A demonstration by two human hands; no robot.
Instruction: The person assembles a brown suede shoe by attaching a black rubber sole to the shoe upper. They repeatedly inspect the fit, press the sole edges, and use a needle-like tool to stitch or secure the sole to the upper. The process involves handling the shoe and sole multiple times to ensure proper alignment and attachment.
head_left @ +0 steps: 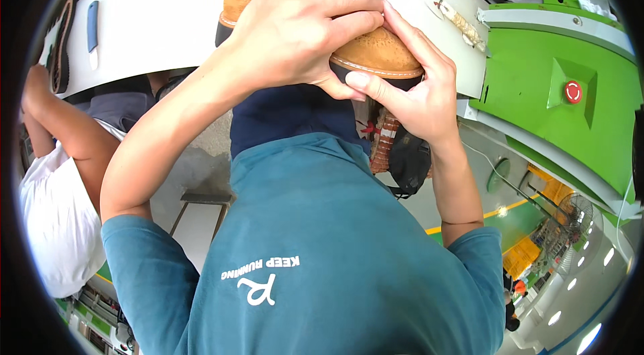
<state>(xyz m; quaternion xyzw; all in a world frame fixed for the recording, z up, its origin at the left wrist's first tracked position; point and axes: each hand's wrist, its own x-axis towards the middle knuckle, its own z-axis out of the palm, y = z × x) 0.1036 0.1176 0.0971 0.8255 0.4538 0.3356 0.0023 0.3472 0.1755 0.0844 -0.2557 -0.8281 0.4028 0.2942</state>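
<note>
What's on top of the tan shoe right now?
The left hand lies over the tan shoe, the right hand cupping its toe. The shoe's upper beneath the fingers is covered.

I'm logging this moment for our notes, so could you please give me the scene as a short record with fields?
Held item: tan brogue shoe with dark sole
Left hand: wrapped over the shoe's upper
Right hand: at the toe, thumb under the sole
Surface: white conveyor belt
Right side: green machine with red button
Left side: another person's arm, white shirt
</note>
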